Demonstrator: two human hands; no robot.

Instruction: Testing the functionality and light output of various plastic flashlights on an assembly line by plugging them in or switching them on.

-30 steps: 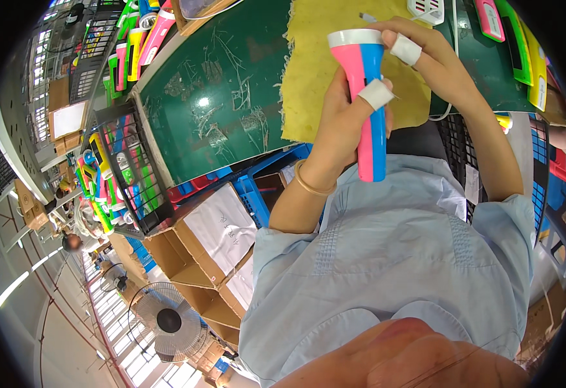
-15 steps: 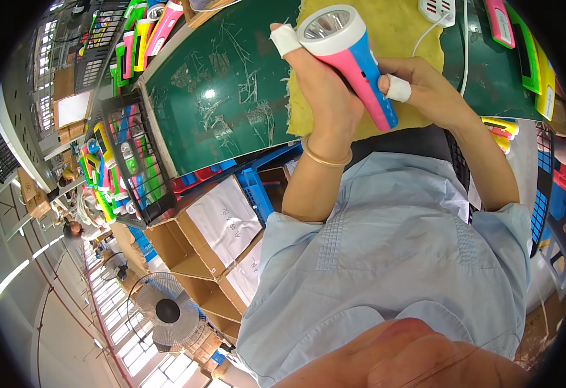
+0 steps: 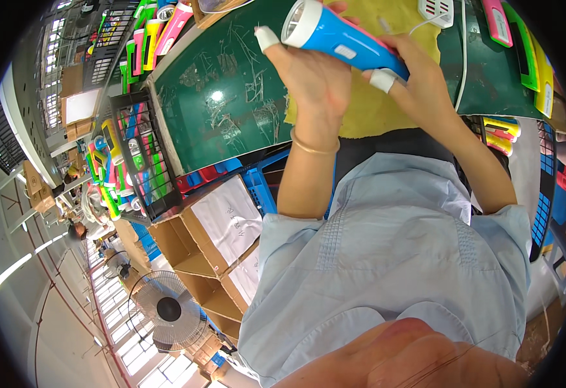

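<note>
Holding the blue-and-pink flashlight (image 3: pixel 341 40) above the green worktop (image 3: pixel 231 97), my left hand (image 3: pixel 312 77) cradles its head and my right hand (image 3: pixel 419 84) grips its handle; I judge this an inspection step, calling next for a steady turn.

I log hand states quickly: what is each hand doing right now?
Left hand: closed on the head end of the blue and pink flashlight.
Right hand: closed on the tail end of the same flashlight.

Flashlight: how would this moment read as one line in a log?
left hand: holds blue flashlight near lens end | right hand: grips tail end | flashlight: raised over yellow cloth on green table
</note>
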